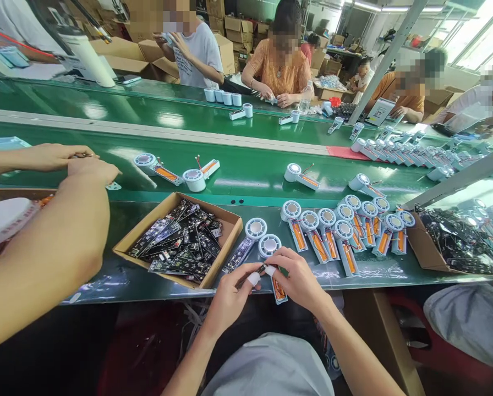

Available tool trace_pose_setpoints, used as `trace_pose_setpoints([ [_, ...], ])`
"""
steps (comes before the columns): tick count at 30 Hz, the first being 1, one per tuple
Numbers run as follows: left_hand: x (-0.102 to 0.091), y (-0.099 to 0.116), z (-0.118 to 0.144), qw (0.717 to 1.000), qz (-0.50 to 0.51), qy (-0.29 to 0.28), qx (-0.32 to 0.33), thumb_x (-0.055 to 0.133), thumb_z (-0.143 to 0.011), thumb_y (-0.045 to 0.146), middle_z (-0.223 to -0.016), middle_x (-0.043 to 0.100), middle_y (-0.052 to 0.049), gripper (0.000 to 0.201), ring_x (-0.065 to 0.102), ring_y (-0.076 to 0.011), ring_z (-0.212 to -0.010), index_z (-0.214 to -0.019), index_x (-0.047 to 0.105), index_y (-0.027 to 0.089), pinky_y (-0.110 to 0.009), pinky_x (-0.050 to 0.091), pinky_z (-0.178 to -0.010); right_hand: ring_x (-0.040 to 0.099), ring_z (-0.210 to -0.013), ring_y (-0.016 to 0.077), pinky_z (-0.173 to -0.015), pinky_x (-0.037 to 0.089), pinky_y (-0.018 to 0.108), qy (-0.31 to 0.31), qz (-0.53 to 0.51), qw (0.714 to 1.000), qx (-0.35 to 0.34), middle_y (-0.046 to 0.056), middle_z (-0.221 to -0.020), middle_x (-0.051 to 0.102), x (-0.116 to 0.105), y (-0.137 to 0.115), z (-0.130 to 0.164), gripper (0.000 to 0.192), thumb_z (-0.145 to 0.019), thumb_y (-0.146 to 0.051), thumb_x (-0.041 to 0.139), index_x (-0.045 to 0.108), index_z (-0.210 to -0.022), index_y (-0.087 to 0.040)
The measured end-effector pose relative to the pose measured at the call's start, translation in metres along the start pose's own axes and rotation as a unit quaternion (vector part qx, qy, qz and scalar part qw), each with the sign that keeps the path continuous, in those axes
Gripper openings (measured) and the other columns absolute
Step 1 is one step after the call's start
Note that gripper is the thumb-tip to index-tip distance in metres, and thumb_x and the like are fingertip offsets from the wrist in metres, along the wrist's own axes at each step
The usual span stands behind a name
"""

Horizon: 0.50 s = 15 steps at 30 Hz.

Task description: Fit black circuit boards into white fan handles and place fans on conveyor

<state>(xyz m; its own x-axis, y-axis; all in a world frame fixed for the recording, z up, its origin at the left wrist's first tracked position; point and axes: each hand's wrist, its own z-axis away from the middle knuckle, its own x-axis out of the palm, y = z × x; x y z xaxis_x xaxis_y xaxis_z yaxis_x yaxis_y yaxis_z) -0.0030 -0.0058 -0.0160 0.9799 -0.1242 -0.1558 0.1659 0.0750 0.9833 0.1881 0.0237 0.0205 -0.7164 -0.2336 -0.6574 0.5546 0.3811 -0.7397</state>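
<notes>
My left hand (pixel 233 291) and my right hand (pixel 298 276) meet at the bench's front edge, both closed on a small dark circuit board (pixel 259 269), mostly hidden by the fingers. White covers wrap both thumbs. Just behind and beneath my hands lies a pale blue handheld fan body (pixel 270 245) with a round head; its open handle, showing an orange strip, sticks out under my right hand. To its left, another fan body (pixel 256 227) has a circuit board (pixel 239 254) along its handle. A cardboard tray (pixel 219 267) full of loose black circuit boards stands further left.
Several fan bodies (pixel 344 230) with orange strips lie to the right, before another cardboard box (pixel 422 250) of dark parts. Behind runs a green conveyor (pixel 246 173) carrying more fans. A co-worker's arms (pixel 65 231) reach in at left. Other people sit across the line.
</notes>
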Motion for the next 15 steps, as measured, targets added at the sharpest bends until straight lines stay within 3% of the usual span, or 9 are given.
trace_pose_setpoints([
  [3, -0.001, 0.000, 0.004, 0.999, -0.037, 0.018, -0.013, 0.053, -0.089, 0.034, -0.093, 0.077, -0.007, 0.038, 0.073, -0.0191, -0.072, -0.123, 0.064, 0.019, -0.031, 0.060, -0.071, 0.062, -0.092, 0.0190, -0.080, 0.050, 0.031, -0.014, 0.007, 0.999, 0.033, 0.005, -0.101, 0.065, -0.011, -0.003, 0.015, 0.023, -0.095, -0.012, 0.053, 0.063, -0.112, -0.022],
  [8, 0.008, 0.000, 0.010, 0.999, -0.029, 0.008, -0.039, 0.048, -0.092, 0.037, -0.097, 0.073, -0.007, 0.044, 0.072, -0.0173, -0.066, -0.131, 0.056, 0.020, -0.028, 0.059, -0.057, 0.061, -0.087, 0.0203, -0.075, 0.047, 0.030, -0.056, 0.105, 0.991, 0.057, 0.004, -0.097, 0.064, -0.006, -0.008, 0.036, 0.024, -0.088, -0.007, 0.058, 0.063, -0.105, -0.023],
  [12, 0.012, -0.002, 0.011, 0.998, -0.062, 0.018, -0.025, 0.044, -0.093, 0.032, -0.093, 0.071, -0.005, 0.043, 0.067, -0.0139, -0.058, -0.133, 0.056, 0.021, -0.026, 0.057, -0.053, 0.061, -0.079, 0.0175, -0.070, 0.045, 0.027, -0.002, 0.076, 0.995, 0.068, 0.003, -0.087, 0.064, 0.000, -0.003, 0.030, 0.018, -0.093, -0.007, 0.049, 0.061, -0.090, -0.021],
  [15, 0.012, -0.002, 0.011, 0.994, -0.104, 0.036, 0.023, 0.045, -0.092, 0.027, -0.095, 0.072, -0.005, 0.041, 0.069, -0.0164, -0.068, -0.131, 0.059, 0.023, -0.028, 0.060, -0.063, 0.061, -0.075, 0.0167, -0.067, 0.044, 0.027, 0.011, 0.060, 0.995, 0.082, 0.001, -0.083, 0.065, -0.004, -0.002, 0.027, 0.014, -0.094, -0.010, 0.050, 0.059, -0.091, -0.021],
])
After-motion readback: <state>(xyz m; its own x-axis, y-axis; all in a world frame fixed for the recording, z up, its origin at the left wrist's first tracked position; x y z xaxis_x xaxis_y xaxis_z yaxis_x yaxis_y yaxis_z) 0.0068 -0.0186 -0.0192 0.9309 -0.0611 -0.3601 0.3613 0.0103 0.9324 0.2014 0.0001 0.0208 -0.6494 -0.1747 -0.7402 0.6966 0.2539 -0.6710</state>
